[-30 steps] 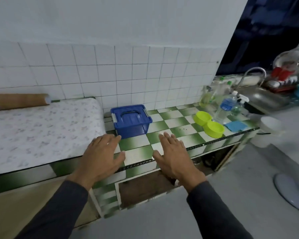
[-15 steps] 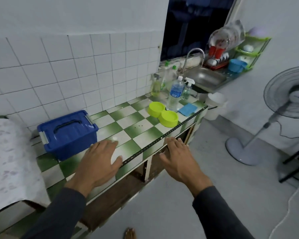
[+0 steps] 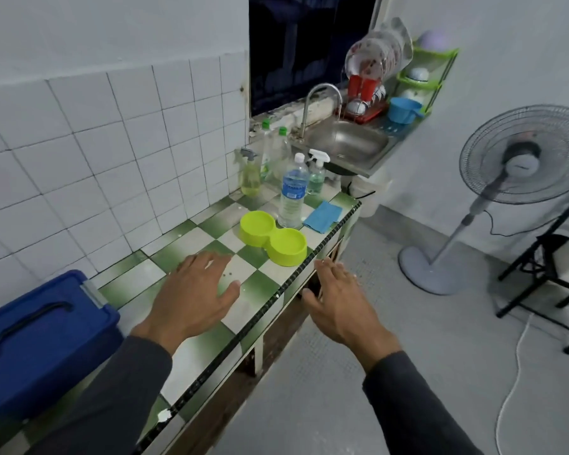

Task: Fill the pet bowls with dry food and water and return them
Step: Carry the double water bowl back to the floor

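- Reaching forward over the tiled counter [image 3: 270,287], both hands are flat, fingers straight and spread wide, holding nothing.
- The left hand [image 3: 196,297] hovers over or rests on the tiles short of the pet bowls [image 3: 273,238]; whether it touches the tiles I cannot tell. The right hand [image 3: 340,303] hangs past the counter edge, also short of the bowls and to their right.
- A blue lidded box [image 3: 37,339] sits well to the left of the bowls, nearest the camera, lid shut; it may hold the dry food, though nothing shows its contents.
- A few dark specks [image 3: 228,274], perhaps kibble, lie on the tiles between the left hand and the bowls.
- The bowls are one lime-green double dish near the counter's front edge. Both wells look empty.
- Just behind the bowls stands a capped water bottle [image 3: 292,195], with a blue cloth [image 3: 322,215] beside it to the right.
- Farther back from the bowls are spray bottles [image 3: 316,174] and then the sink [image 3: 345,142] with its tap.
- My judgement: the task is barely begun, with food, water and the return all left.
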The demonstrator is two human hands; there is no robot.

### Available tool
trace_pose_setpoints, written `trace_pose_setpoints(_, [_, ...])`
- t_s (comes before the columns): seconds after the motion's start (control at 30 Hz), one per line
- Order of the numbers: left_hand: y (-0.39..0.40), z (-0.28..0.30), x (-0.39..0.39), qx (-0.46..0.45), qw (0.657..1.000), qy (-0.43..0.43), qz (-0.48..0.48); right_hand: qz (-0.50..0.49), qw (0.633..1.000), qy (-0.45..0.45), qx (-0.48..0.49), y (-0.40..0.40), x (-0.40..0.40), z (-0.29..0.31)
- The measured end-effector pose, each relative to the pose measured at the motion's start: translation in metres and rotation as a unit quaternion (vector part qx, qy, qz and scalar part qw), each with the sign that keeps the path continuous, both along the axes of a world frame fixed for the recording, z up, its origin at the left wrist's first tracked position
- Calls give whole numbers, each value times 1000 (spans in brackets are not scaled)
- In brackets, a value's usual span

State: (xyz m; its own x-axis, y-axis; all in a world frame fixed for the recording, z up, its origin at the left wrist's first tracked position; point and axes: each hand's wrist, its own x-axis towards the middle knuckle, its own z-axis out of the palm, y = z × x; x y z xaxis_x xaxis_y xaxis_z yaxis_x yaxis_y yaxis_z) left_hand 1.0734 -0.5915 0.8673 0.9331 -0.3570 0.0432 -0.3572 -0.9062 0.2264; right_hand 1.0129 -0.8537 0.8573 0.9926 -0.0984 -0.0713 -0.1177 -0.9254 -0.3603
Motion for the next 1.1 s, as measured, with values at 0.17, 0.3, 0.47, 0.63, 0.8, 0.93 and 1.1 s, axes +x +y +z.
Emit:
trace_pose_setpoints(0.17, [-21,-9,43,-5,1000,1,-16,-7,1000,-5,7,-12,38,-3])
trace_pose_setpoints(0.3, [-39,-21,76,-26,1000,12,-8,5,1000,-7,10,-25,71,-8])
trace_pose_setpoints(0.47, [-60,-40,121,-30,999,18,16,28,999,4,20,-49,124,-17])
trace_pose_setpoints(0.63, [-87,-54,165,-48,997,30,54,47,997,13,53,-78,175,-27])
trace_pose_setpoints(0.8, [-105,-75,194,-66,992,48,98,56,993,34,96,-102,216,-46])
trace_pose_setpoints(0.93, [-114,-92,209,-71,987,70,123,52,990,57,116,-112,241,-67])
trace_pose_setpoints(1.1, [-117,-116,231,-75,984,94,133,51,985,87,137,-114,267,-93])
